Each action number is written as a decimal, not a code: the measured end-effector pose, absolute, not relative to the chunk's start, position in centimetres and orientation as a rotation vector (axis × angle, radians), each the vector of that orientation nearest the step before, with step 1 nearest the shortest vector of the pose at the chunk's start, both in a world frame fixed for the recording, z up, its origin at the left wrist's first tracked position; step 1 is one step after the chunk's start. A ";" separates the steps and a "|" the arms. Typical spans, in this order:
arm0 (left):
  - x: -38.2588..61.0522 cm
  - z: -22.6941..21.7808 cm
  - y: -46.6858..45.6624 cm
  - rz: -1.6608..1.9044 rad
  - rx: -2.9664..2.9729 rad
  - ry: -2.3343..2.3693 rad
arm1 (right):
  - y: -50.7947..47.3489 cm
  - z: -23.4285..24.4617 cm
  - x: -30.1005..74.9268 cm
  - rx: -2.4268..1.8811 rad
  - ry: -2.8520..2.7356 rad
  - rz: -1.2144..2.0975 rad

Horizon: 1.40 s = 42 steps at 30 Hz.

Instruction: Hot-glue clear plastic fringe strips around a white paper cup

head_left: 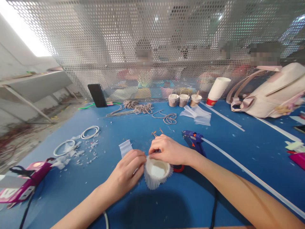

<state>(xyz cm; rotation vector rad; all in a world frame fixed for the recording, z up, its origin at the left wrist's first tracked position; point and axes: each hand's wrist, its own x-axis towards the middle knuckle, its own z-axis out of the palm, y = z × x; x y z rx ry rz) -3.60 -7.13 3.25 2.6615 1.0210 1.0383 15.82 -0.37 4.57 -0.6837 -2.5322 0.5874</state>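
Observation:
A white paper cup (158, 171) with pleated, translucent strips flaring round its outside stands on the blue table in front of me. My left hand (130, 167) has its fingers curled together against the cup's left edge. At the far side of the rim, my right hand (166, 148) reaches in from above, thumb and fingers closed on the edge. Whatever lies between the fingertips is too small to make out. Beside my left hand is a translucent pleated strip (125, 148). A blue glue gun (193, 138) lies behind my right wrist, and a red scissor handle (179, 169) shows under it.
Along the back stand three small wrapped cups (183, 100), stacked paper cups (218, 92) and a phone (97, 95). Cord (143, 108) and more pleated strips (197, 115) lie nearby. White rings (90, 132) and scraps are left. A long glue stick (252, 178) crosses the right side.

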 end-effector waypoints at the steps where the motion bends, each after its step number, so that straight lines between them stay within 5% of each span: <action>1: -3.6 3.3 -7.2 1.031 2.657 1.030 | -0.4 4.5 15.8 -0.677 -2.532 0.587; 12: -3.6 3.6 -7.1 1.037 2.688 1.056 | -0.8 4.8 15.6 -0.725 -2.508 0.675; 25: -3.6 4.4 -6.6 1.044 2.699 1.087 | -0.8 5.2 15.8 -0.883 -2.350 1.197; 35: -3.7 4.1 -6.5 1.027 2.718 1.102 | -2.9 4.6 15.2 -0.973 -2.436 0.275; 42: -3.2 4.3 -6.3 1.056 2.728 1.101 | -3.3 4.2 15.3 -0.921 -2.522 0.005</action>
